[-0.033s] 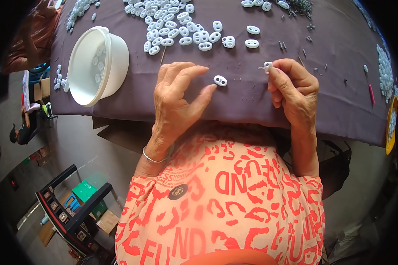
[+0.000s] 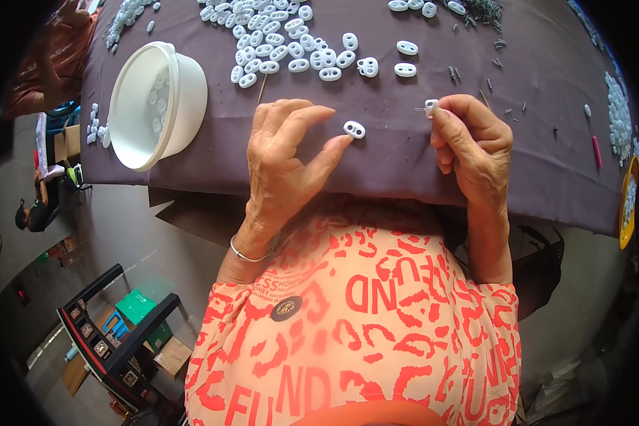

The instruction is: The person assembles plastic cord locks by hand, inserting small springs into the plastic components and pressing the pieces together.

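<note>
On the purple tablecloth lies a white oval plastic piece with two dark holes (image 2: 354, 130). The thumb of my left hand (image 2: 287, 153) is at its left edge. That hand is open, with thumb and forefinger spread apart. To the right, my right hand (image 2: 473, 142) pinches a small white plastic piece (image 2: 431, 106) between thumb and forefinger. A thin coil spring (image 2: 419, 109) shows at the left side of this pinched piece. My fingers cover the rest of the piece.
Many white two-hole pieces (image 2: 266, 50) lie heaped at the back, and a few stand apart (image 2: 405, 69). A white tub (image 2: 192, 106) holds pieces on the left. Dark springs (image 2: 479, 11) pile up far right. A pink stick (image 2: 596, 152) and a yellow dish (image 2: 627, 231) lie rightward.
</note>
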The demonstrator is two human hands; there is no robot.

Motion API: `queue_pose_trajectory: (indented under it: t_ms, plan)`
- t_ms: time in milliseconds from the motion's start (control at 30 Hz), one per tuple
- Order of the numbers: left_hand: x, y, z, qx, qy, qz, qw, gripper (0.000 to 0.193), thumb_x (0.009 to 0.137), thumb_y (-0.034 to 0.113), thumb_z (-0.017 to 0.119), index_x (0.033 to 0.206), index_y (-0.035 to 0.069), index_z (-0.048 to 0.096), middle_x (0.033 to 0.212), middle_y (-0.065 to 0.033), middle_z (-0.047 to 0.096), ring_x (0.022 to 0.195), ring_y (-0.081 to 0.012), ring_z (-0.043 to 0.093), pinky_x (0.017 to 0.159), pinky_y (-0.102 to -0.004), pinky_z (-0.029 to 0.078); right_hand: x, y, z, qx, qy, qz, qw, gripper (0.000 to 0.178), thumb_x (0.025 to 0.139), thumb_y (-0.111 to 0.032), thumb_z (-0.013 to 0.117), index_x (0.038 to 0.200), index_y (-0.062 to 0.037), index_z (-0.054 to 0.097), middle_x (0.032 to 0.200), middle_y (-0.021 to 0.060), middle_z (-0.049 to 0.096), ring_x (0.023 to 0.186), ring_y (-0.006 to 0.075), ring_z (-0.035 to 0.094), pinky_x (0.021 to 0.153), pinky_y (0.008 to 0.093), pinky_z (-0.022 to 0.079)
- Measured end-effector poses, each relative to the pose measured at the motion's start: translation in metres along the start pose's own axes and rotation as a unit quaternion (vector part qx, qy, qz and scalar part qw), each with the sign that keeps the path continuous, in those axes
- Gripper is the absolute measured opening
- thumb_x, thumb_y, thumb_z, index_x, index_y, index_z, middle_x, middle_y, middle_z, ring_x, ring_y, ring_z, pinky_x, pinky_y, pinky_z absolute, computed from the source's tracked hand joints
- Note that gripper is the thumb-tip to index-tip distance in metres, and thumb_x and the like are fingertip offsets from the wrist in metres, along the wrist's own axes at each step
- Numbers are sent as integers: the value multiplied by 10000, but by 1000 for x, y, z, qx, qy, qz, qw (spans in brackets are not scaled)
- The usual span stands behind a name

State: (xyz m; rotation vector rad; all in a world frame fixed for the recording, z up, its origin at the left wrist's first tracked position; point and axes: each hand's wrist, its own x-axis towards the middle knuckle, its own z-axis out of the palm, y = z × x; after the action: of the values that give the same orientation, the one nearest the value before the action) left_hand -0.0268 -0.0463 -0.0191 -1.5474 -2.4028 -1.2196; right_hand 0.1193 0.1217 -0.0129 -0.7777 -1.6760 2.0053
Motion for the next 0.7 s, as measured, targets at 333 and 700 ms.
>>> queue_pose_trajectory:
  t_ms: [333,700]
  plan:
    - [8,4,11,9,-71,12,997,241,646,80,744,869,86,653,824,-42,577,766,-208,530,639,-314,444,-1,-2,1,0,-1,1,1000,128,866,-121,593,882,2,623,623,-7,556,481,20,455,399,165,360]
    - [18,6,10,-7,-78,32,996,176,692,65,691,855,54,624,776,-56,571,730,-226,553,612,-332,464,0,2,0,-8,2,-6,1000,100,877,-81,576,918,4,611,633,6,549,464,35,443,380,174,333]
